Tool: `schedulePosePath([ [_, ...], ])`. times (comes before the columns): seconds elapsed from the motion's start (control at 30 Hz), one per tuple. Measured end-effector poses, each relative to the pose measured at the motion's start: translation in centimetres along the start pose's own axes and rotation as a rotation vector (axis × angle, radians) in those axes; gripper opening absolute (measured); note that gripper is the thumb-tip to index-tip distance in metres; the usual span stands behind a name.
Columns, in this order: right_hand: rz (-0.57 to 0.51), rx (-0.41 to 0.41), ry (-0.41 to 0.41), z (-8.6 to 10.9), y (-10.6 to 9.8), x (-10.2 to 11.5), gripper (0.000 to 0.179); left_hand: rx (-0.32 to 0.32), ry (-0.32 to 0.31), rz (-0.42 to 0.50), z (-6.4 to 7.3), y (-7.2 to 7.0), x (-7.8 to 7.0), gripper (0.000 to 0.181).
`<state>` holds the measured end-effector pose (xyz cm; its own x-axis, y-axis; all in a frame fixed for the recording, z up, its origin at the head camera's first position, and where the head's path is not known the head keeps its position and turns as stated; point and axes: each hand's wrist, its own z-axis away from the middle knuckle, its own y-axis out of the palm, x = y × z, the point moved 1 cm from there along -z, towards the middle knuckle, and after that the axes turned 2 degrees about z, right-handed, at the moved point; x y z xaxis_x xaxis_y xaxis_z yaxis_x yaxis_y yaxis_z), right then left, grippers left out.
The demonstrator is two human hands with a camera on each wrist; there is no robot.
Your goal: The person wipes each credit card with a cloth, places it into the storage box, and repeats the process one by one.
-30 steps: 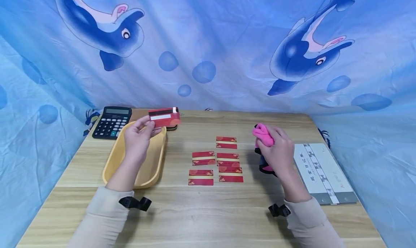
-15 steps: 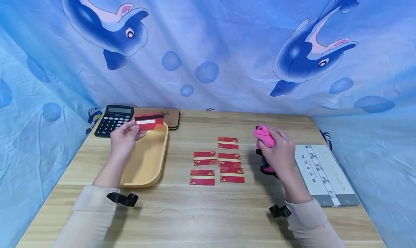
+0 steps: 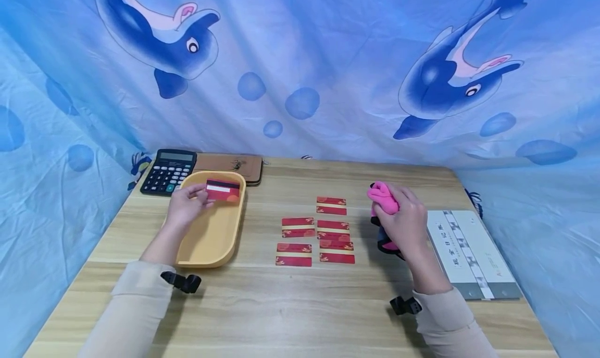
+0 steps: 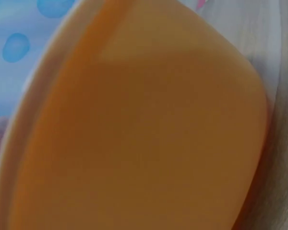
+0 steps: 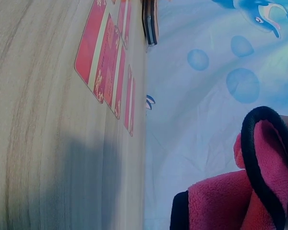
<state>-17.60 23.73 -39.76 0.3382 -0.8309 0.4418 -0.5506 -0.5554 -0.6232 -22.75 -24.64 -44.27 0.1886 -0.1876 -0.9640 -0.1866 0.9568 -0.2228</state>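
Observation:
My left hand [image 3: 185,208] pinches a red bank-type card [image 3: 223,193] between thumb and fingers, its dark stripe and white strip facing up. Card and fingers overlap the far part of the yellow tray [image 3: 208,238] in the head view. The tray's inside [image 4: 153,124] fills most of the left wrist view, where the card is out of sight. My right hand [image 3: 407,220] grips a bunched pink cloth [image 3: 384,197] with black edging, right of the laid-out cards; its folds [image 5: 221,199] show at the lower right in the right wrist view.
Several red and gold cards [image 3: 297,227] lie in rough columns mid-table. Behind the tray are a black calculator [image 3: 169,173] and a brown wallet [image 3: 248,165]. A pale ledger book [image 3: 473,254] lies at the right. A blue dolphin curtain [image 3: 300,50] hangs around the table.
My left hand first went left with the card, then came down and slightly right over the tray, uncovering the wallet behind. The right hand keeps its grip on the cloth, nearly still.

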Motion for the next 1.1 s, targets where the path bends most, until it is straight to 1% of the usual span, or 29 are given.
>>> schedulePosePath([
  [0.1,-0.005,0.005,0.003,0.0,0.1,-0.1,0.051,0.035,-0.021,-0.067,0.0,0.0,0.4,0.045],
  [0.17,-0.006,0.004,0.001,0.0,0.1,-0.1,0.051,0.043,-0.029,-0.127,-0.1,0.0,0.6,0.045],
  [0.27,-0.007,0.002,-0.006,0.0,0.2,-0.3,0.051,0.032,-0.038,-0.246,0.0,0.0,0.8,0.047],
  [0.37,-0.004,0.002,-0.010,0.0,0.1,-0.3,0.050,0.011,-0.041,-0.388,0.1,-0.1,0.5,0.055],
  [0.43,-0.002,0.001,-0.012,0.1,0.1,-0.4,0.049,0.000,-0.022,-0.454,0.4,-0.1,0.1,0.059],
  [0.5,-0.002,0.002,-0.010,0.1,0.0,-0.5,0.049,-0.022,0.025,-0.502,0.7,0.0,-0.5,0.060],
  [0.57,-0.007,0.002,-0.008,0.1,0.0,-0.6,0.050,-0.055,0.098,-0.509,1.3,0.4,-1.4,0.057],
  [0.63,-0.015,0.002,-0.003,0.1,0.0,-0.8,0.051,-0.085,0.185,-0.500,1.8,1.1,-2.3,0.052],
  [0.7,-0.030,0.001,0.001,0.1,0.0,-0.9,0.051,-0.098,0.273,-0.464,2.4,2.1,-3.1,0.047],
  [0.77,-0.043,-0.001,-0.001,0.1,0.0,-1.0,0.053,-0.091,0.352,-0.423,2.9,3.3,-3.9,0.042],
  [0.83,-0.055,-0.006,-0.008,0.2,0.0,-1.1,0.053,-0.072,0.420,-0.378,3.3,4.6,-4.6,0.038],
  [0.93,-0.060,-0.010,-0.018,0.3,0.0,-1.2,0.056,-0.031,0.493,-0.322,3.8,6.4,-5.3,0.035],
  [1.03,-0.059,-0.015,-0.021,0.4,0.0,-1.4,0.062,0.022,0.536,-0.303,4.2,8.3,-5.7,0.033],
  [1.1,-0.058,-0.021,-0.027,0.5,0.0,-1.5,0.062,0.072,0.553,-0.289,4.4,9.5,-5.8,0.033],
])
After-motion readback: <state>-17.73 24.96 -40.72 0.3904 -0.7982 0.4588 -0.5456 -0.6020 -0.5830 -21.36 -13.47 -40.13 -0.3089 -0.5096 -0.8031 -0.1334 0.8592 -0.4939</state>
